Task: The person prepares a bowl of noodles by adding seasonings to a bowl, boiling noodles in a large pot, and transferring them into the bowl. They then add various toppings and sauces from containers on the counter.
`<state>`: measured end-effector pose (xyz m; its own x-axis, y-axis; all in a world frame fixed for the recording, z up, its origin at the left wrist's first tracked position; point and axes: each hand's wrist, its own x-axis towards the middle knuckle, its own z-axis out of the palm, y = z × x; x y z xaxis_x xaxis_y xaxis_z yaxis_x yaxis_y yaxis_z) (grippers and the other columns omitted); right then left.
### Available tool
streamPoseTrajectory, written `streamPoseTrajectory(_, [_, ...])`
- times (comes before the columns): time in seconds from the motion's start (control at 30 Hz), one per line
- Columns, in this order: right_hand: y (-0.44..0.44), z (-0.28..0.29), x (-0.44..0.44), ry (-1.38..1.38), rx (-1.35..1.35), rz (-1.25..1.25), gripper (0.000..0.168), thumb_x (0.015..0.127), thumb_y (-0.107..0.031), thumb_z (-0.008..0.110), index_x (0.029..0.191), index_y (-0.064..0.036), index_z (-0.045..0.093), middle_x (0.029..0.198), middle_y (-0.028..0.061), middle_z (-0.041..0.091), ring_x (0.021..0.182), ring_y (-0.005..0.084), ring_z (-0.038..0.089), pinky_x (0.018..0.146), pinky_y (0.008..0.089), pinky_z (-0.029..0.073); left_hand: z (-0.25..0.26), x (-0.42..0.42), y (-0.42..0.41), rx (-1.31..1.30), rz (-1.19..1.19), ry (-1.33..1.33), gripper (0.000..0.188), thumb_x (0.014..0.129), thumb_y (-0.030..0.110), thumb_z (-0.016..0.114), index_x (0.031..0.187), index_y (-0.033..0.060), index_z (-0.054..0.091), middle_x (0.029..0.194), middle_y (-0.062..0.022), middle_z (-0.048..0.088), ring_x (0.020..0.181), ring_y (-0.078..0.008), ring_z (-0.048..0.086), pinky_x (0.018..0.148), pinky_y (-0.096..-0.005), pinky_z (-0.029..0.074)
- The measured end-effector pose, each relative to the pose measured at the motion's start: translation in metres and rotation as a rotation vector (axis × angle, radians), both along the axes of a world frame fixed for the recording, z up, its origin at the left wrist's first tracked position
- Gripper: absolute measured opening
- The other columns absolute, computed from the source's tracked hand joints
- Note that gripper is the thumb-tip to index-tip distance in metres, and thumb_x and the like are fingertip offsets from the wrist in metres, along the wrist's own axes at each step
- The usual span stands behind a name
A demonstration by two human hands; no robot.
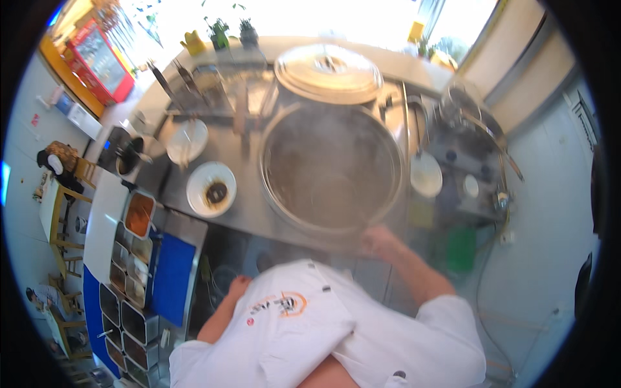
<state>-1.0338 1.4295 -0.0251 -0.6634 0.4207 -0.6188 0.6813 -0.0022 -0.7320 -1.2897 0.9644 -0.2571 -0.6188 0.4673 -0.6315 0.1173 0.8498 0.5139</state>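
Note:
Close to the front rim of a large round metal pot [262, 177], my right hand [381, 240] is blurred, its fingers seemingly curled. Whether it grips anything there I cannot tell. Steam rises from the pot and veils the liquid inside. My left hand [238, 286] hangs low beside the white jacket [301, 334], partly covered by it, away from the worktop. On the steel worktop [242, 208] left of the pot stands a white bowl [198, 186] with dark sauce at its bottom. Behind it, chopsticks [192, 136] lie across another pale bowl [177, 143].
A big round lid [330, 77] rests behind the pot. Long-handled tools [187, 80] stand at the back left. To the right are a white ladle or bowl [426, 175] and a sink area [461, 155]. Metal food containers [138, 320] line the left counter; people sit beyond.

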Motion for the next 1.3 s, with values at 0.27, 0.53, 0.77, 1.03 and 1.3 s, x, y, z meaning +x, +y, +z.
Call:
streamPoseTrajectory(0.27, [0.002, -0.025, -0.056, 0.292, 0.015, 0.002, 0.003, 0.079, -0.003, 0.061, 0.079, -0.006, 0.059, 0.073, 0.0039, 0.055, 0.066, 0.0137, 0.056, 0.055, 0.0311, 0.045, 0.048, 0.028, -0.001, -0.053, 0.061, -0.058, 0.039, 0.085, 0.037, 0.064, 0.106, 0.0042, 0.07, 0.102, -0.0171, 0.071, 0.096, -0.027, 0.067, 0.084, -0.0374, 0.05])
streamPoseTrajectory(0.53, [-0.005, -0.02, -0.054, 0.338, -1.42, -0.828, 0.019, 0.086, -0.001, 0.051, 0.104, 0.006, 0.049, 0.069, 0.0006, 0.047, 0.056, 0.0084, 0.051, 0.041, 0.0198, 0.036, 0.016, 0.021, -0.016, -0.025, 0.067, -0.112, 0.039, 0.086, 0.035, 0.063, 0.106, 0.0028, 0.069, 0.105, -0.018, 0.07, 0.101, -0.0286, 0.066, 0.087, -0.0378, 0.05])
streamPoseTrajectory(0.77, [0.02, 0.032, -0.012, 0.112, -0.77, -0.534, 0.01, 0.088, -0.007, 0.055, 0.086, 0.003, 0.056, 0.068, 0.0055, 0.054, 0.052, 0.0098, 0.051, 0.042, 0.0226, 0.038, 0.026, 0.024, -0.007, 0.0, 0.205, -0.123, 0.04, 0.087, 0.037, 0.063, 0.107, 0.0031, 0.069, 0.105, -0.0179, 0.07, 0.101, -0.0286, 0.066, 0.087, -0.0372, 0.05])
streamPoseTrajectory(1.03, [-0.05, -0.009, -0.068, 0.202, -0.839, -0.679, 0.011, 0.088, -0.006, 0.055, 0.078, 0.0, 0.056, 0.066, 0.0046, 0.052, 0.052, 0.0111, 0.047, 0.043, 0.0242, 0.037, -0.004, 0.029, -0.022, -0.019, 0.176, -0.081, 0.039, 0.086, 0.039, 0.064, 0.103, 0.0051, 0.071, 0.101, -0.0148, 0.072, 0.098, -0.0274, 0.068, 0.086, -0.0372, 0.051])
streamPoseTrajectory(1.3, [0.027, 0.032, 0.002, 0.167, -1.386, -0.663, 0.008, 0.088, -0.002, 0.055, 0.084, 0.004, 0.054, 0.069, 0.0, 0.049, 0.052, 0.0088, 0.045, 0.043, 0.022, 0.038, 0.009, 0.03, 0.006, 0.046, 0.203, -0.107, 0.036, 0.086, 0.036, 0.064, 0.101, 0.005, 0.072, 0.097, -0.0138, 0.072, 0.094, -0.0257, 0.068, 0.082, -0.0361, 0.051])
